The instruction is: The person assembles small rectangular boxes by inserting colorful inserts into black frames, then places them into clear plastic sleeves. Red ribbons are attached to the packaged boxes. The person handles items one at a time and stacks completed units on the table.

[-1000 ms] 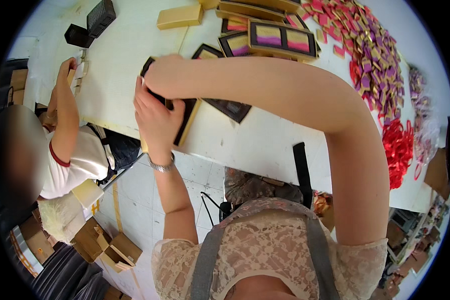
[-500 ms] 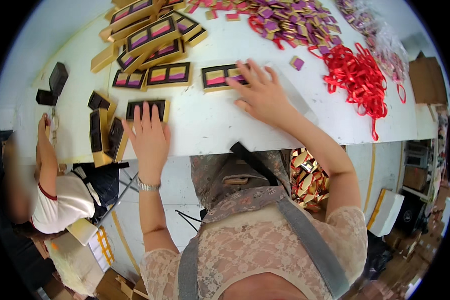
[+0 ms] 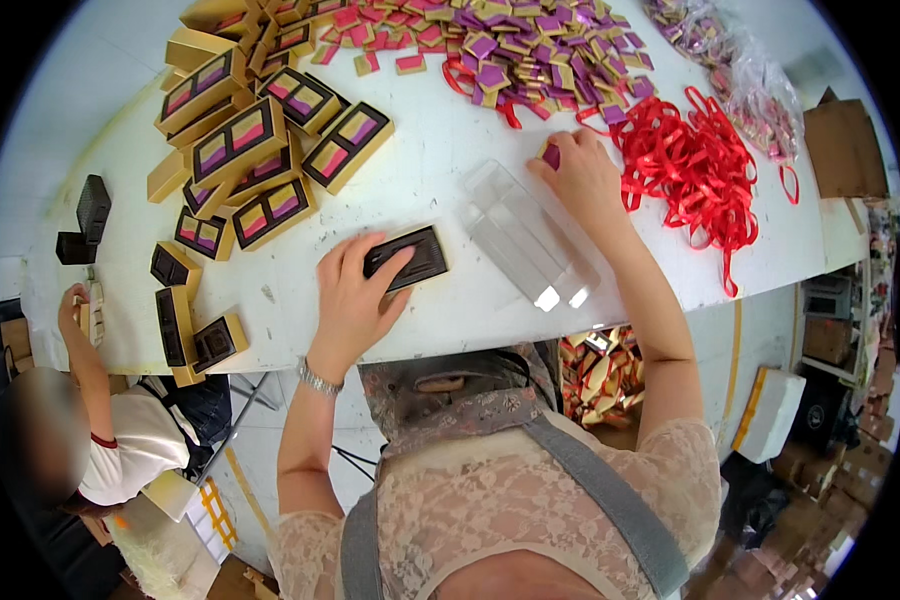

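My left hand (image 3: 360, 298) grips a gold box with an empty black insert (image 3: 410, 258) that lies on the table, the thumb reaching over the insert. Farther right, my right hand (image 3: 587, 188) pinches a small purple-and-gold square (image 3: 550, 155) between thumb and fingers. Between my hands lie clear plastic trays (image 3: 515, 230). To the left is a pile of gold boxes, and the nearest filled box (image 3: 348, 147) shows pink and purple squares in its black insert. A heap of purple-and-gold squares (image 3: 545, 50) lies at the back.
Red ribbon loops (image 3: 685, 170) are heaped at the right, near a clear bag (image 3: 765, 90) and a cardboard carton (image 3: 842, 148). Gold boxes with black inserts (image 3: 175, 325) stand at the left. A co-worker (image 3: 135, 450) sits at the table's left end. Pink-and-gold squares (image 3: 410, 64) lie at the back.
My left hand has moved right with the box that has the empty insert. My right hand has left the filled box, now beside the pile, and holds a purple-and-gold square. The view has shifted.
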Demonstrator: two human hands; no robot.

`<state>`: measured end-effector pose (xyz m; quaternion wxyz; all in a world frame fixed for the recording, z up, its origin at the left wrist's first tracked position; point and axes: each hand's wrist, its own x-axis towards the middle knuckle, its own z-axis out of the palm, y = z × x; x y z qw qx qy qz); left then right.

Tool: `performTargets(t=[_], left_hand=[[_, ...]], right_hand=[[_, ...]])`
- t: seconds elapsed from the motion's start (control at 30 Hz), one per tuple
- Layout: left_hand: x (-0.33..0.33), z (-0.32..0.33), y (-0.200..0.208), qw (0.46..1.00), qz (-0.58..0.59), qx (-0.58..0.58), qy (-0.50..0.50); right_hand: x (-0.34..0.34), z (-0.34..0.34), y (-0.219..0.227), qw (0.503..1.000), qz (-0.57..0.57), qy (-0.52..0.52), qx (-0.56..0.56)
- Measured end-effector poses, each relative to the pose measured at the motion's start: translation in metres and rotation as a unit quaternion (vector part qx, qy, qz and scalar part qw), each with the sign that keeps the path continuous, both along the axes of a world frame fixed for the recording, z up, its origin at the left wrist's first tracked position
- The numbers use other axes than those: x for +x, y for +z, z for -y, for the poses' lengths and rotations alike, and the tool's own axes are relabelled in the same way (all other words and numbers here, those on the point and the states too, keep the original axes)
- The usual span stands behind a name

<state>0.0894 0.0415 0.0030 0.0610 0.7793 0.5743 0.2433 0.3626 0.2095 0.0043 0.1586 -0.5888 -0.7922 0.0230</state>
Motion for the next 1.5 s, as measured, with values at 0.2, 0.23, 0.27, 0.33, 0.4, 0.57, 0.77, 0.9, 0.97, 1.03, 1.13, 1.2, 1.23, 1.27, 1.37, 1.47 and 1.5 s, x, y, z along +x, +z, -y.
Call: performTargets(t=[0.2,0.23,0.27,0.33,0.4,0.57,0.77,0.9,0.97,1.03,1.13,1.2,1.23,1.27,1.37,1.47,1.5], left_hand=[[0.000,-0.029,-0.001,0.982,0.151,-0.104,-0.048],[-0.003,-0.031,-0.003,0.976,0.183,-0.116,-0.030],[-0.002,-0.031,-0.005,0.968,0.217,-0.129,-0.014],[0.000,-0.034,-0.010,0.970,0.210,-0.125,0.012],[-0.002,-0.034,-0.017,0.968,0.237,-0.080,0.020],[-0.005,-0.029,-0.027,0.982,0.184,-0.025,0.022],[-0.005,-0.023,-0.028,0.997,-0.043,0.059,-0.004],[-0.004,-0.023,-0.022,0.996,-0.046,0.072,-0.013],[-0.008,-0.031,-0.020,0.996,-0.042,0.070,-0.033],[-0.010,-0.030,-0.021,0.997,-0.036,0.048,-0.039],[-0.010,-0.027,-0.022,0.998,-0.047,0.036,-0.010],[-0.011,-0.029,-0.025,0.999,0.002,0.025,0.023],[-0.011,-0.029,-0.025,0.999,0.027,0.019,0.033],[-0.011,-0.030,-0.025,0.999,0.026,0.017,0.031],[-0.011,-0.031,-0.025,0.999,0.033,0.012,0.025],[-0.015,-0.029,-0.021,0.999,0.024,0.020,0.020],[-0.015,-0.029,-0.019,0.999,0.006,0.028,0.018]], right_hand=[[-0.023,-0.009,0.003,0.966,-0.210,0.152,0.021],[-0.044,0.012,0.025,0.925,-0.315,0.182,-0.112],[-0.062,0.029,0.039,0.882,-0.368,0.190,-0.226],[-0.093,0.044,0.017,0.850,-0.391,0.235,-0.263],[-0.105,0.045,0.003,0.869,-0.358,0.291,-0.181],[-0.105,0.042,-0.014,0.897,-0.275,0.345,0.012],[-0.117,0.009,-0.016,0.910,-0.239,0.338,0.030],[-0.144,-0.137,-0.023,0.896,-0.134,0.313,0.284],[-0.148,-0.172,-0.038,0.891,0.001,0.348,0.290],[-0.149,-0.168,-0.038,0.882,0.052,0.372,0.284],[-0.143,-0.124,-0.003,0.923,0.020,0.350,0.157],[-0.125,-0.048,0.021,0.916,-0.230,0.309,-0.114],[-0.109,-0.018,0.018,0.899,-0.250,0.330,-0.142],[-0.095,0.001,0.008,0.882,-0.270,0.349,-0.168],[-0.080,0.017,-0.007,0.869,-0.238,0.425,-0.086],[-0.079,0.021,-0.002,0.864,-0.096,0.492,0.039],[-0.078,0.023,0.000,0.854,-0.051,0.510,0.087]])
